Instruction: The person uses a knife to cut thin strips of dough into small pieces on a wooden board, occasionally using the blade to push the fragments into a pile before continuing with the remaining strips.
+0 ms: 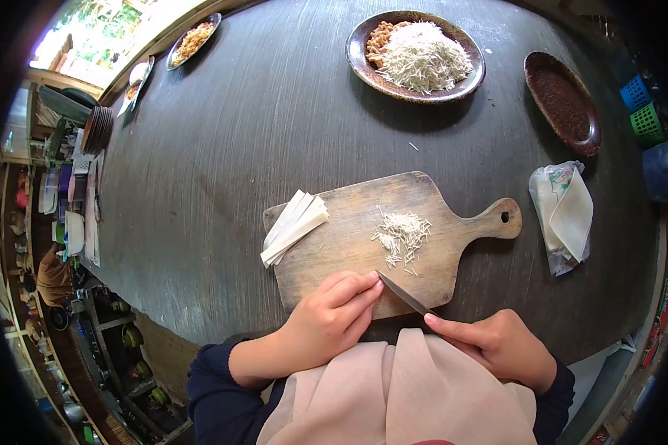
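My right hand (501,345) grips a knife (407,294), its dark blade slanting up and left over the near edge of a wooden cutting board (349,222). My left hand (341,308) is closed at the blade's tip, fingers pressed together; whatever they hold is hidden. Beyond the blade, a small heap of thin white slivers (403,236) lies on the board. Several flat white strips (295,228), probably sheets of wrapper dough, are stacked at the board's left end.
A round plate (356,63) at the back bears a mound of white slivers (430,59) and brown pieces (384,41). On the right are an oval brown dish (564,104) and a plastic packet with white sheets (564,215). Small food dishes (194,44) stand far left.
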A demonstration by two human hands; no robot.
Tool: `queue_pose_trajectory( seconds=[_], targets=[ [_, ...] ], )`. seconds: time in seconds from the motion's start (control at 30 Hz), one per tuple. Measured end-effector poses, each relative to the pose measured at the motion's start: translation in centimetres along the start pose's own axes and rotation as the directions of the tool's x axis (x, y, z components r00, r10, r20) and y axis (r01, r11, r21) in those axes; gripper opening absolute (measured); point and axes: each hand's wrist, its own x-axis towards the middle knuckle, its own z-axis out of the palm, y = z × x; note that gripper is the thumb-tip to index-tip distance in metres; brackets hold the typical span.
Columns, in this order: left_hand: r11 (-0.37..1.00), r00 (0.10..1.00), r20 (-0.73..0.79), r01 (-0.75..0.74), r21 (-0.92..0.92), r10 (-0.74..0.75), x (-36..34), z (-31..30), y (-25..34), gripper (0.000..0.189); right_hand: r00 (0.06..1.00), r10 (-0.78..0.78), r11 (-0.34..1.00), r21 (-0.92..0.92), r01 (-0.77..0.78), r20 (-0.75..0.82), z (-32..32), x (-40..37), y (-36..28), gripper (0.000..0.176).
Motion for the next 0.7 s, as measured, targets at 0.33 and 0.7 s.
queue_pose_trajectory(
  seconds=[0.33, 0.7],
  targets=[
    [1.0, 1.0, 0.009, 0.006, 0.003, -0.006, 0.0, -0.1, 0.1, 0.033, 1.0, 0.0, 0.998, -0.059, 0.0, -0.01, -0.1, 0.0, -0.4, 0.047],
    [1.0, 1.0, 0.01, 0.009, -0.03, -0.009, 0.1, -0.2, 0.0, 0.033, 0.998, -0.013, 0.995, -0.1, 0.019, 0.055, -1.0, -0.2, -0.2, 0.047]
  ],
)
